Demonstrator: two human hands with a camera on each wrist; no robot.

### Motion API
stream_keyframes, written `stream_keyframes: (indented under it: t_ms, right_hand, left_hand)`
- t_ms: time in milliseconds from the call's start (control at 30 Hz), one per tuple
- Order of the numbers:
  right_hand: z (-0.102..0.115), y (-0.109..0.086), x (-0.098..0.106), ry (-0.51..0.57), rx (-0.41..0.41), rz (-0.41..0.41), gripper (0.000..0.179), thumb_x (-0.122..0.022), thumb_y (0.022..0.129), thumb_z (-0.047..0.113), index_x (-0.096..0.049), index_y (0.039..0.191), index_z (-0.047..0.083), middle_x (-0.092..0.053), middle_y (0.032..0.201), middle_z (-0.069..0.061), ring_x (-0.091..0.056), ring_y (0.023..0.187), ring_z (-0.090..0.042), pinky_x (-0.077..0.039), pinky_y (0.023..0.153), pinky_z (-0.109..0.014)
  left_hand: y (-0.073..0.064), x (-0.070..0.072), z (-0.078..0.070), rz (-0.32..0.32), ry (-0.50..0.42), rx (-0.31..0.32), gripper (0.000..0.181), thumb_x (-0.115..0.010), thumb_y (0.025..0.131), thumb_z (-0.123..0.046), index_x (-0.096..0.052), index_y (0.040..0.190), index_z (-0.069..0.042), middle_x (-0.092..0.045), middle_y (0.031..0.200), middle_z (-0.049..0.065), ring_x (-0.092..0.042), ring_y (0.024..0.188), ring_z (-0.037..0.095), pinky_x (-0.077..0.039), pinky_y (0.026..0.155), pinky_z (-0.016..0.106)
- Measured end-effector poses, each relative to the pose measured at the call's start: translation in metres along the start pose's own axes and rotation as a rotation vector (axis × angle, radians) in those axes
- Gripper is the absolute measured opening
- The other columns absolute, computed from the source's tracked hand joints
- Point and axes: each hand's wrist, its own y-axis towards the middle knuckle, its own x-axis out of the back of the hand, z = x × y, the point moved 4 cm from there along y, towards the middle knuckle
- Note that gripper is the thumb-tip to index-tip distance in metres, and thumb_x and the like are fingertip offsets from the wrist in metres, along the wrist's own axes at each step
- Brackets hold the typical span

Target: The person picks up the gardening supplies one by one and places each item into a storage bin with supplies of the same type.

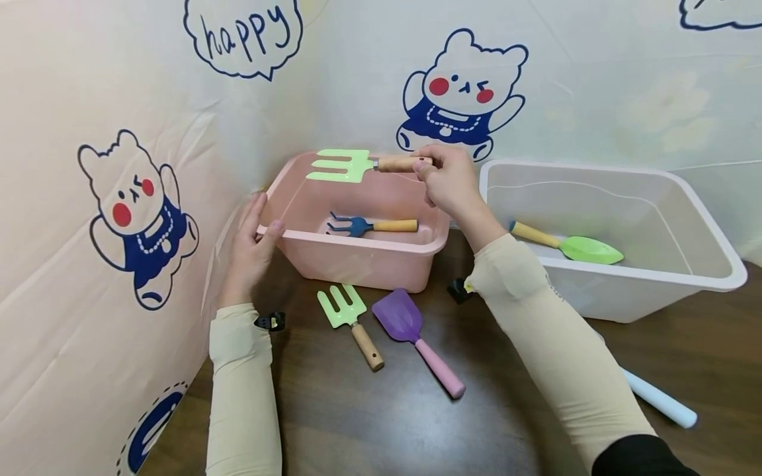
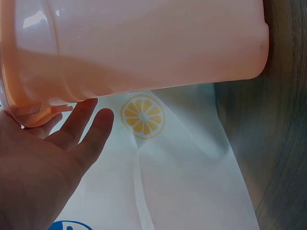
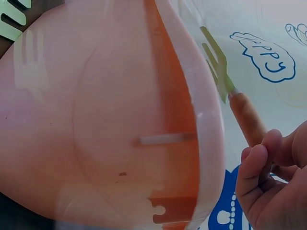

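My right hand (image 1: 449,178) pinches the wooden handle of a light green hand fork (image 1: 348,165) by its end. The fork is held level above the pink bin (image 1: 357,261), tines to the left; the right wrist view shows the same fork (image 3: 220,67) past the bin's rim. At the bin's left corner, my left hand (image 1: 247,248) holds the rim, with its fingers (image 2: 79,124) reaching under the outer lip. Inside the bin lies a blue hand cultivator (image 1: 360,227) with a yellow handle.
On the dark table (image 1: 333,423) before the pink bin lie a second green hand fork (image 1: 351,317) and a purple shovel (image 1: 405,317). A white bin (image 1: 631,291) at right holds a green trowel (image 1: 589,250). A light blue handle (image 1: 661,396) shows beside my right sleeve. Printed cloth (image 1: 357,92) hangs behind.
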Motion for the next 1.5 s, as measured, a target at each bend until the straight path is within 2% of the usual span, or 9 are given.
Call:
stream_keyframes:
  t_ms: [233,433,467,667,733,900,1033,1100,1500]
  right_hand:
    - [0.0,0.003,-0.006,0.009,0.0,0.012,0.019,-0.052,0.106,0.019,-0.066,0.117,0.012,-0.057,0.095,-0.015,-0.047,0.05,-0.019,-0.043,0.05,-0.025]
    - [0.002,0.003,-0.009,-0.01,0.004,0.011,0.019,-0.052,0.106,0.021,-0.066,0.117,0.013,-0.056,0.092,-0.012,-0.048,0.051,-0.02,-0.043,0.05,-0.026]
    - [0.003,0.004,-0.01,-0.014,0.004,0.011,0.02,-0.052,0.106,0.021,-0.066,0.117,0.013,-0.056,0.092,-0.011,-0.048,0.052,-0.021,-0.043,0.05,-0.026]
    - [0.004,0.007,-0.014,-0.031,-0.004,0.008,0.02,-0.052,0.106,0.023,-0.066,0.118,0.014,-0.055,0.091,-0.009,-0.049,0.054,-0.021,-0.044,0.051,-0.026]
    - [0.004,0.008,-0.015,-0.034,-0.003,0.008,0.02,-0.052,0.106,0.023,-0.066,0.118,0.014,-0.055,0.092,-0.009,-0.048,0.054,-0.021,-0.044,0.051,-0.026]
    - [0.005,0.01,-0.02,-0.046,0.019,0.009,0.021,-0.053,0.106,0.022,-0.067,0.118,0.013,-0.057,0.094,-0.01,-0.049,0.054,-0.02,-0.046,0.051,-0.026]
    - [0.006,0.01,-0.022,-0.058,0.024,0.01,0.02,-0.053,0.106,0.022,-0.067,0.117,0.013,-0.056,0.092,-0.009,-0.05,0.054,-0.021,-0.046,0.052,-0.026]
    - [0.007,0.011,-0.023,-0.061,0.024,0.013,0.021,-0.053,0.106,0.022,-0.067,0.118,0.013,-0.056,0.092,-0.009,-0.05,0.055,-0.021,-0.046,0.052,-0.026]
    - [0.012,0.013,-0.033,-0.072,0.023,0.03,0.022,-0.052,0.107,0.022,-0.068,0.12,0.014,-0.055,0.093,-0.008,-0.05,0.057,-0.021,-0.048,0.054,-0.026]
  left_hand:
    - [0.002,0.001,0.004,-0.014,-0.015,-0.017,0.063,-0.057,0.103,-0.018,-0.03,0.158,-0.003,-0.018,0.166,0.012,-0.02,0.15,0.027,-0.03,0.115,0.046]
    - [0.014,0.003,0.037,-0.032,-0.007,-0.034,0.064,-0.058,0.102,-0.025,-0.033,0.159,-0.012,-0.02,0.166,0.001,-0.021,0.149,0.021,-0.031,0.114,0.045]
    - [0.014,0.003,0.038,-0.033,-0.007,-0.033,0.064,-0.058,0.102,-0.025,-0.033,0.159,-0.013,-0.02,0.166,0.001,-0.022,0.149,0.021,-0.031,0.114,0.047]
    - [0.002,0.002,0.005,-0.022,-0.033,-0.021,0.062,-0.054,0.104,-0.023,-0.031,0.158,-0.003,-0.018,0.166,0.011,-0.02,0.15,0.03,-0.028,0.115,0.05]
    - [0.001,0.002,0.002,-0.021,-0.027,-0.017,0.062,-0.054,0.104,-0.022,-0.03,0.158,-0.002,-0.018,0.166,0.012,-0.02,0.15,0.03,-0.028,0.115,0.05]
    - [0.007,0.002,0.018,-0.024,-0.013,-0.01,0.062,-0.056,0.103,-0.014,-0.031,0.158,-0.003,-0.019,0.166,0.01,-0.022,0.15,0.028,-0.03,0.113,0.053]
    - [0.016,0.002,0.04,-0.036,-0.013,-0.024,0.063,-0.059,0.102,-0.021,-0.033,0.159,-0.012,-0.02,0.166,0.003,-0.023,0.149,0.023,-0.032,0.113,0.049]
    - [0.018,0.003,0.045,-0.044,-0.015,-0.036,0.063,-0.06,0.102,-0.023,-0.035,0.159,-0.015,-0.022,0.166,0.0,-0.024,0.149,0.02,-0.034,0.112,0.046]
    - [0.018,0.002,0.047,-0.047,-0.021,-0.059,0.062,-0.061,0.102,-0.025,-0.036,0.158,-0.016,-0.022,0.166,0.0,-0.023,0.149,0.019,-0.034,0.112,0.047]
